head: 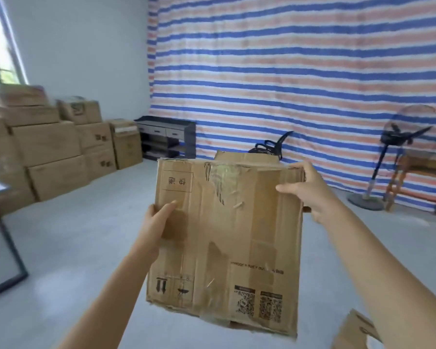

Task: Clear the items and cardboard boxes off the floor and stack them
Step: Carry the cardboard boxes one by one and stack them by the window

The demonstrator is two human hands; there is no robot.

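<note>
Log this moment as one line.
phase: holding | left hand: grips flattened cardboard box left edge | right hand: grips its right edge | stacked boxes: far left

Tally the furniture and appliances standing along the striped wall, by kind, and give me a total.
Drawer shelf: 1
Office chair, partly hidden behind the held cardboard: 1
Standing fan: 1
Wooden stool: 1
Total: 4
</note>
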